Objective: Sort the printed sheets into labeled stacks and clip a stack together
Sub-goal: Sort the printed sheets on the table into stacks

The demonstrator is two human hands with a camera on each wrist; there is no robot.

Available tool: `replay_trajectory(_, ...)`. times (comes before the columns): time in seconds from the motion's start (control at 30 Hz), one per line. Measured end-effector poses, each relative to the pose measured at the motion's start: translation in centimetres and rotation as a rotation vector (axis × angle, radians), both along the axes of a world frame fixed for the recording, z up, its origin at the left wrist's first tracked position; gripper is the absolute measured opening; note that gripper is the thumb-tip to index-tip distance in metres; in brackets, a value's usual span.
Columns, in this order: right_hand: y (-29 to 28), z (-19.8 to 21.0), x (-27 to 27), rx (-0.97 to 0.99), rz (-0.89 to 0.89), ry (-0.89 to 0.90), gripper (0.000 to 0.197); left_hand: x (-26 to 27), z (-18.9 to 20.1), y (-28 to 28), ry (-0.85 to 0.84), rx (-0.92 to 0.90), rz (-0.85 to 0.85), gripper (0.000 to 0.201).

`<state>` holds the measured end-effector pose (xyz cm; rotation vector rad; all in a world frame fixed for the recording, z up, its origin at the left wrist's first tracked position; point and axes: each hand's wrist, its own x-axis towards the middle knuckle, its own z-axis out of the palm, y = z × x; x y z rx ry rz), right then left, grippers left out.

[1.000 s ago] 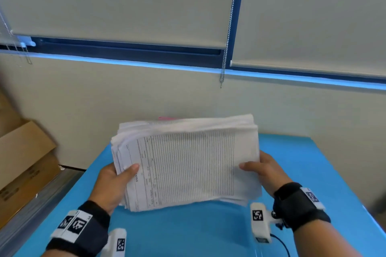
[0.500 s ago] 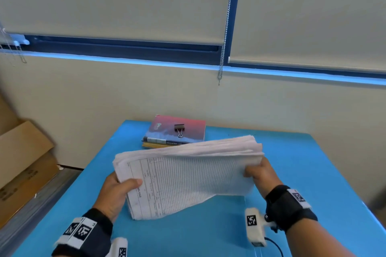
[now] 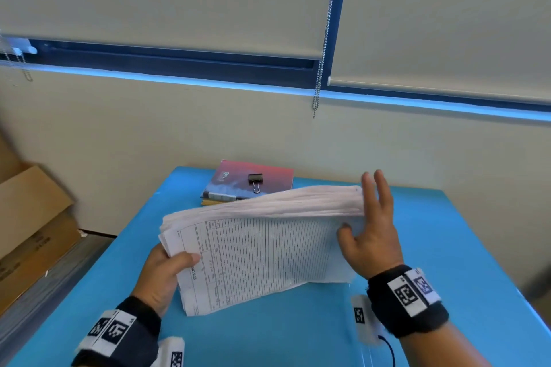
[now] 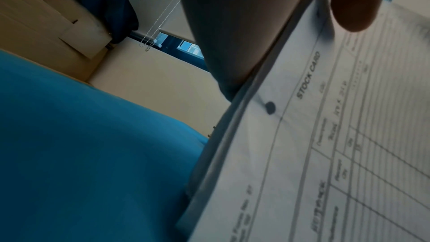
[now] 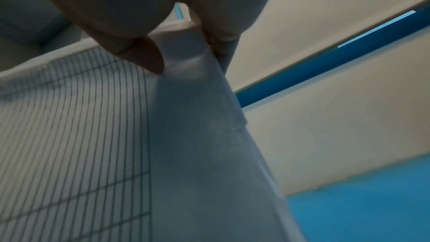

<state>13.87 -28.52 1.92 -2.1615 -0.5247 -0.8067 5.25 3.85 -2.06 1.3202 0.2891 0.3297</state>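
Observation:
A thick stack of printed sheets (image 3: 262, 247) stands tilted on the blue table (image 3: 298, 334), lower edge down, with a ruled "STOCK CARD" form (image 4: 325, 154) facing me. My left hand (image 3: 176, 265) grips its left edge, thumb (image 4: 356, 6) on the front sheet and fingers hidden behind. My right hand (image 3: 365, 217) pinches the upper right corner: the thumb (image 5: 149, 56) lies on the front, and the fingers rise straight behind the edge. A black binder clip (image 3: 255, 181) lies on a red book (image 3: 274, 179) at the table's far side, apart from both hands.
The red book tops a small pile of books against the wall. Cardboard boxes (image 3: 29, 217) stand on the floor to the left. A blind chain (image 3: 323, 53) hangs above the far edge. Bare blue table shows in front of and to the right of the stack.
The stack has come down from chest height onto the table, uncovering the book and clip. My right hand has slid up the right edge and straightened its fingers.

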Motion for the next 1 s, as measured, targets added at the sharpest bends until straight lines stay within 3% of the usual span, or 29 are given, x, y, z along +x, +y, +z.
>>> replay_trajectory(0.07,-0.2,-0.1,-0.1,-0.122,-0.007,0.025,0.080,-0.1,0.0,0.0,-0.004,-0.011,0.003,0.038)
replay_trajectory(0.13,-0.7,-0.2,0.0,-0.118,-0.032,0.039,0.066,-0.2,0.0,-0.1,-0.004,-0.017,0.005,0.038)
replay_trajectory(0.33,-0.5,0.3,0.3,-0.070,0.037,-0.008,0.076,-0.3,0.0,-0.4,-0.001,0.003,0.013,0.041)
replay_trajectory(0.43,-1.3,-1.0,1.6,0.348,0.097,0.246,0.076,-0.2,0.0,-0.3,0.016,0.025,0.011,0.041)
replay_trajectory(0.5,-1.6,-2.2,2.7,0.666,0.162,0.498,0.056,0.0,-0.2,-0.5,0.023,0.024,0.032,0.038)
replay_trajectory(0.6,-0.4,-2.8,2.8,0.675,0.169,0.656,0.038,0.5,0.1,-1.0,0.026,0.029,0.112,0.022)
replay_trajectory(0.7,0.4,-1.6,2.6,0.721,0.202,0.584,0.035,1.1,1.3,-0.7,-0.018,0.016,0.184,0.023)
replay_trajectory(0.83,0.1,-0.6,3.0,0.750,0.262,0.486,0.043,1.0,2.4,0.0,-0.131,0.039,0.097,0.030)
replay_trajectory(1.0,1.6,-0.4,2.5,0.664,0.208,0.533,0.030,1.1,1.4,-0.5,-0.030,0.074,0.104,0.025)
